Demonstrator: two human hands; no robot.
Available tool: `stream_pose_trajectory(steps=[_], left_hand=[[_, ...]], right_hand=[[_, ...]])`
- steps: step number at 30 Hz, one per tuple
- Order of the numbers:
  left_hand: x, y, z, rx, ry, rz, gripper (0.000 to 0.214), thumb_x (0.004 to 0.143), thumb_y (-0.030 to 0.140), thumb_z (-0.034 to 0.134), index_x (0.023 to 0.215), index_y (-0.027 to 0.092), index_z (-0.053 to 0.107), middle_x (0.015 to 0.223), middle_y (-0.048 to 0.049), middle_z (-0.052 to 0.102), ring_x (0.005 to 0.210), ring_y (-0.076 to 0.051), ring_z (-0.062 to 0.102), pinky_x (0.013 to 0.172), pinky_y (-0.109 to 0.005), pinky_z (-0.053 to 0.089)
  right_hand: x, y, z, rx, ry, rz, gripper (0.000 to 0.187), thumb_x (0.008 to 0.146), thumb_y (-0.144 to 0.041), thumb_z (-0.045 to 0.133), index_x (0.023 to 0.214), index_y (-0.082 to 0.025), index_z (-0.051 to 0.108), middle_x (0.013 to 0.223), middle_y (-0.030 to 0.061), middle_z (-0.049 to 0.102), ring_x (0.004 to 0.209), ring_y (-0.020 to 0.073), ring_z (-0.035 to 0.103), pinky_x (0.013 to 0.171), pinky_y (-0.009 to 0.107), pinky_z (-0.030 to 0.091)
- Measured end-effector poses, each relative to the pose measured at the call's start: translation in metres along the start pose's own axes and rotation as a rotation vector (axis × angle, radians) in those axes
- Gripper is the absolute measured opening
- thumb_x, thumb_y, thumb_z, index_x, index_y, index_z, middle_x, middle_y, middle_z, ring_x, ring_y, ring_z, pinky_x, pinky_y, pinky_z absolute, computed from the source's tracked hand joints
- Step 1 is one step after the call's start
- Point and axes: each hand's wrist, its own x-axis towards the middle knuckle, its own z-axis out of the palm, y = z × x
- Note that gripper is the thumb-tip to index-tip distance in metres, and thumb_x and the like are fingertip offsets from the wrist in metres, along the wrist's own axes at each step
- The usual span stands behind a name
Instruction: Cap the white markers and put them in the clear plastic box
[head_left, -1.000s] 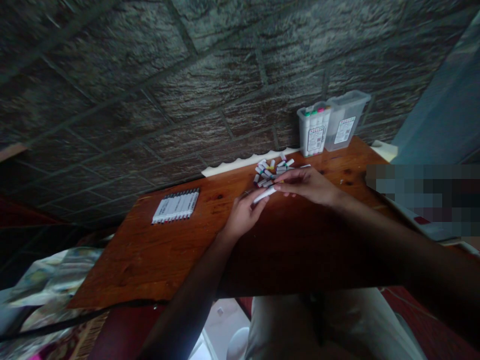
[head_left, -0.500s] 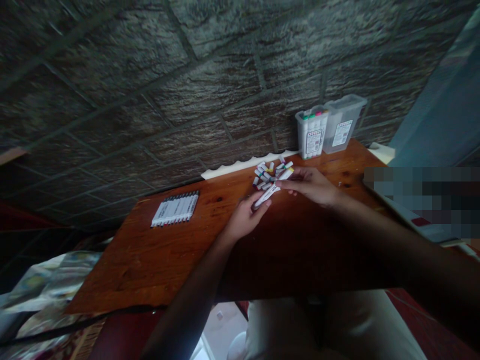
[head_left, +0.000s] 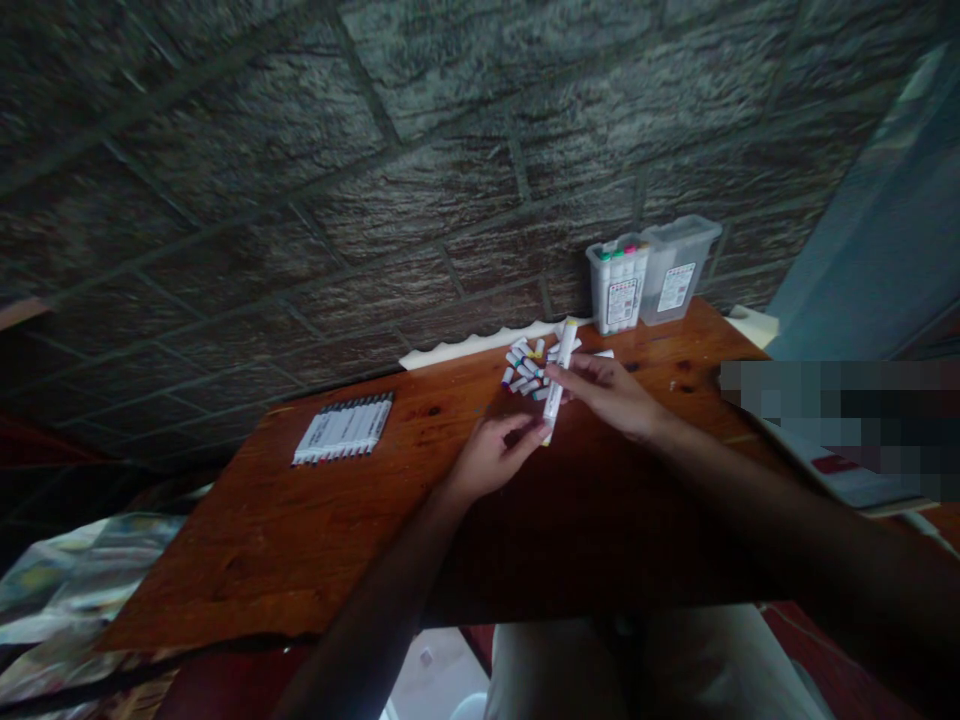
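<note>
A white marker (head_left: 559, 385) with yellow ends stands tilted between my hands, above the table. My right hand (head_left: 604, 392) pinches it around the middle with thumb and fingers. My left hand (head_left: 493, 452) has its thumb and fingertips closed on the lower end. Just behind the marker lies a loose pile of white marker caps (head_left: 523, 368) with coloured bands, partly hidden by the marker and my right hand. A small white piece (head_left: 604, 354) shows beyond my right fingers; whether I hold it or it lies on the table, I cannot tell.
A row of white markers (head_left: 343, 428) lies side by side on the wooden table (head_left: 300, 540) at left. Against the stone wall stand a clear box of markers (head_left: 619, 290) and a second clear box (head_left: 679, 275). A scalloped white strip (head_left: 480, 345) runs along the back edge.
The marker has swung from a slant to nearly upright, its yellow end now pointing up. My left fingers have slid down to its lower end. The view has shifted slightly.
</note>
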Motion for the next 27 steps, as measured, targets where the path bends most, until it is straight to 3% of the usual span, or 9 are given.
stream_pose_trajectory(steps=[3,7,9,12,15,20,27], left_hand=[[0.0,-0.006,-0.006,-0.038,0.118,-0.04,0.038,0.097,0.04,0.042,0.086,0.016,0.07,0.083,-0.0039,0.073,0.07,-0.014,0.065,0.07,-0.025,0.05],[0.001,-0.013,-0.01,-0.059,0.254,-0.063,0.047,0.099,0.042,0.036,0.077,0.016,0.069,0.085,-0.0054,0.073,0.065,-0.013,0.063,0.066,-0.025,0.05],[0.001,-0.014,-0.01,-0.064,0.285,-0.057,0.05,0.099,0.042,0.035,0.074,0.016,0.069,0.085,-0.0056,0.074,0.065,-0.013,0.063,0.066,-0.025,0.05],[0.0,-0.013,-0.011,-0.062,0.299,-0.052,0.051,0.099,0.042,0.034,0.071,0.016,0.068,0.088,-0.0057,0.074,0.066,-0.012,0.063,0.067,-0.025,0.05],[-0.001,-0.012,-0.011,-0.048,0.281,-0.044,0.05,0.099,0.041,0.035,0.07,0.016,0.067,0.087,-0.0051,0.074,0.066,-0.012,0.063,0.068,-0.024,0.05],[-0.001,-0.011,-0.011,-0.004,0.233,-0.037,0.049,0.099,0.04,0.036,0.068,0.017,0.067,0.071,-0.0031,0.071,0.067,-0.013,0.065,0.068,-0.023,0.049],[-0.001,-0.012,-0.009,0.001,0.254,-0.024,0.047,0.099,0.037,0.038,0.069,0.017,0.068,0.076,-0.0028,0.073,0.064,-0.012,0.064,0.066,-0.022,0.049]], right_hand=[[0.003,-0.002,-0.001,0.165,0.074,0.035,0.03,0.073,-0.047,0.073,0.086,-0.021,0.069,0.081,0.002,0.067,0.073,0.0139,0.059,0.075,0.031,0.049],[0.003,-0.008,0.004,0.351,0.082,0.097,0.028,0.066,-0.042,0.077,0.078,-0.019,0.066,0.069,0.0001,0.058,0.062,0.0121,0.051,0.062,0.028,0.044],[0.001,-0.011,0.006,0.407,0.062,0.121,0.033,0.068,-0.051,0.074,0.073,-0.02,0.063,0.062,-0.0015,0.051,0.056,0.0112,0.044,0.056,0.027,0.039],[-0.002,-0.016,0.007,0.477,0.001,0.17,0.058,0.072,-0.078,0.052,0.063,-0.021,0.057,0.054,-0.0016,0.041,0.05,0.0119,0.037,0.053,0.029,0.037],[-0.004,-0.019,0.006,0.553,-0.066,0.196,0.072,0.067,-0.091,0.034,0.05,-0.022,0.045,0.047,-0.0023,0.032,0.047,0.0118,0.032,0.052,0.03,0.037],[-0.003,-0.017,0.003,0.623,-0.113,0.194,0.072,0.073,-0.086,0.033,0.04,-0.023,0.03,0.038,-0.0063,0.018,0.039,0.0085,0.019,0.043,0.026,0.026],[-0.003,-0.01,0.002,0.586,-0.064,0.107,0.063,0.077,-0.07,0.04,0.037,-0.024,0.027,0.035,-0.0077,0.014,0.033,0.0065,0.014,0.038,0.026,0.013]])
